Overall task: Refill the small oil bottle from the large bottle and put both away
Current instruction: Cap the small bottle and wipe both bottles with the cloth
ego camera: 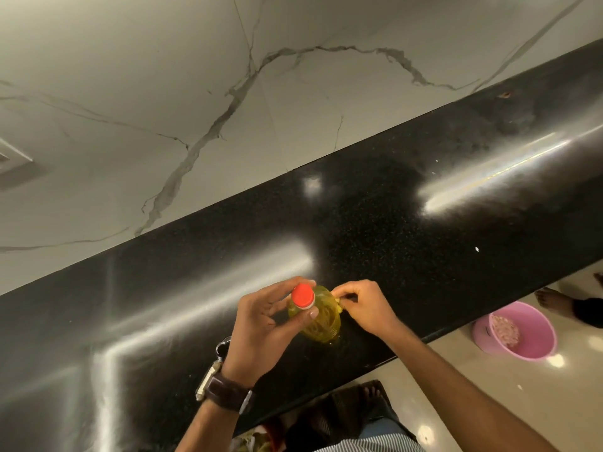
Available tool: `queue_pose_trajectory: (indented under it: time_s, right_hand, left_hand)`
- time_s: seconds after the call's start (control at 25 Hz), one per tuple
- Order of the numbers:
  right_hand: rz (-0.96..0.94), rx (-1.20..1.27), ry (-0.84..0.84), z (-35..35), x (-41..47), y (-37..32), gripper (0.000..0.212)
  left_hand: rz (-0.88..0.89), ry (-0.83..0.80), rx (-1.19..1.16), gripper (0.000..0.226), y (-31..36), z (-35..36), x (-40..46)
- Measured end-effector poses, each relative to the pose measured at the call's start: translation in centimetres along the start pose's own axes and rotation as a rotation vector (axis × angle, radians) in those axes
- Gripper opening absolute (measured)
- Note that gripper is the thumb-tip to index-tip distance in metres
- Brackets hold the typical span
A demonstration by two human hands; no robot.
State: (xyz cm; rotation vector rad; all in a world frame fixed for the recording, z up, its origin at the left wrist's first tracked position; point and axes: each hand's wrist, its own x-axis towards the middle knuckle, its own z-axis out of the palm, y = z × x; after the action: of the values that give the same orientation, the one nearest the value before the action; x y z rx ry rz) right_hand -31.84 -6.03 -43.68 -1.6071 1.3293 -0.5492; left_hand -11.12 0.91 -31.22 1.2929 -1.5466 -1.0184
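One clear bottle of yellow oil (321,319) stands upright on the black countertop (408,230) near its front edge, seen from above. Its red cap (302,295) is on the neck. My left hand (264,324) curls around the neck, with thumb and fingers at the cap. At the bottle's right shoulder, my right hand (365,305) pinches a small yellow piece. Whether this is the large or the small bottle I cannot tell, and no second bottle is in view.
A white marble-patterned wall (195,93) rises behind the counter. On the floor at right sits a pink tub (518,334), with another person's foot (554,300) beside it. A watch (225,391) is on my left wrist.
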Motion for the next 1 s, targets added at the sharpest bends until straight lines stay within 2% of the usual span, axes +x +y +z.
queue_pose_trajectory:
  time_s: [0.12, 0.24, 0.36, 0.44, 0.6, 0.68, 0.8, 0.88, 1.0]
  right_hand:
    - [-0.076, 0.295, -0.051, -3.5, -1.3, -3.5, 0.031]
    - [-0.194, 0.4, -0.073, -5.4, -2.3, -6.9, 0.029]
    - [-0.272, 0.239, -0.067, -4.2, -1.1, -7.5, 0.029]
    - [-0.243, 0.156, -0.093, -2.7, 0.9, -5.5, 0.025]
    - [-0.157, -0.231, -0.21, 0.4, 2.7, -0.1, 0.021]
    - [-0.133, -0.343, -0.186, 1.3, 2.0, 1.6, 0.022]
    - [-0.148, -0.46, -0.106, 1.5, 0.9, 2.2, 0.027]
    - [-0.119, -0.395, -0.047, 1.1, 0.3, 2.3, 0.027]
    - [-0.069, -0.232, -0.043, 0.8, -0.7, 1.9, 0.027]
  left_hand:
    - [0.02, -0.18, 0.032, 0.041, 0.1, -1.0, 0.7]
    - [0.054, -0.189, 0.155, 0.042, 0.0, -1.4, 1.3]
    - [0.085, -0.148, 0.289, 0.039, 0.0, -1.9, 1.7]
    - [0.056, -0.183, 0.327, 0.04, 0.0, -2.2, 1.9]
    - [0.111, -0.284, 0.367, 0.039, 0.5, -2.7, 2.8]
    - [0.127, -0.379, 0.334, 0.04, 0.8, -3.3, 3.4]
    - [0.035, -0.466, 0.31, 0.054, 1.4, -4.4, 3.8]
    - [0.047, -0.394, 0.251, 0.067, 1.5, -4.1, 3.0]
    - [0.092, -0.009, 0.277, 0.068, 1.8, -2.2, 0.4]
